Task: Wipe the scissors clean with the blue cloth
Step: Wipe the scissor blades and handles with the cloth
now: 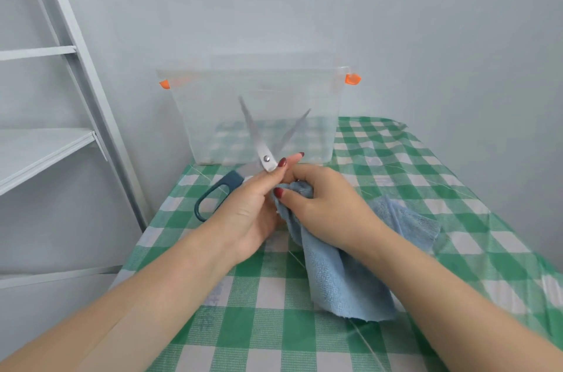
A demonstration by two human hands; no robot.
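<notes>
Above a green-checked surface, the left hand curls its fingers round the scissors below the pivot. The blades are spread and point away, probably to expose both edges. The right hand pinches the bunched cloth in its fingers just beside the pivot. A clear box stands behind.

A green and white checked tablecloth is lying spread across the foreground, running back toward a pale grey wall. A clear plastic bag is standing upright at the far end of the cloth, close to the wall, with the checks showing through its lower part. One orange tab is sticking out at its top left corner, another orange tab at its top right. A white metal shelf unit is standing to the left.
</notes>
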